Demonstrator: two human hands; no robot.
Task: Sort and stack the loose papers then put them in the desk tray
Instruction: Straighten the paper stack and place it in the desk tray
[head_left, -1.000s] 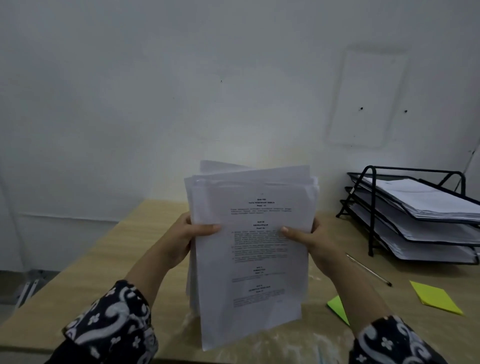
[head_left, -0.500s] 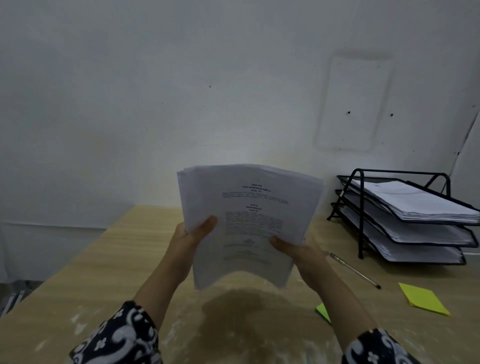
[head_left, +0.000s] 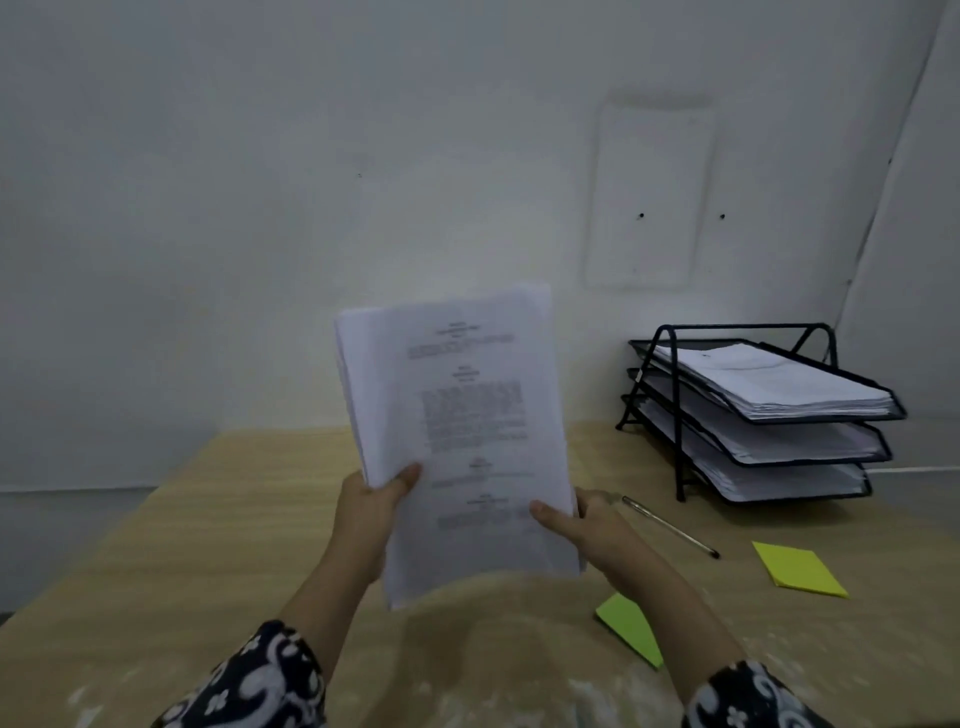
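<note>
Paper stack (head_left: 457, 441) held upright over the desk (head_left: 208, 519), both hands on it.
Left hand (head_left: 366, 514) grips the lower left edge, thumb on the front page; right hand (head_left: 582, 525) grips the lower right edge, thumb on front. Stack is white, printed text blurred, edges roughly squared, tilted slightly left. Far right: black three-tier desk tray (head_left: 670, 415), every tier holding white sheets, top tier fullest.
</note>
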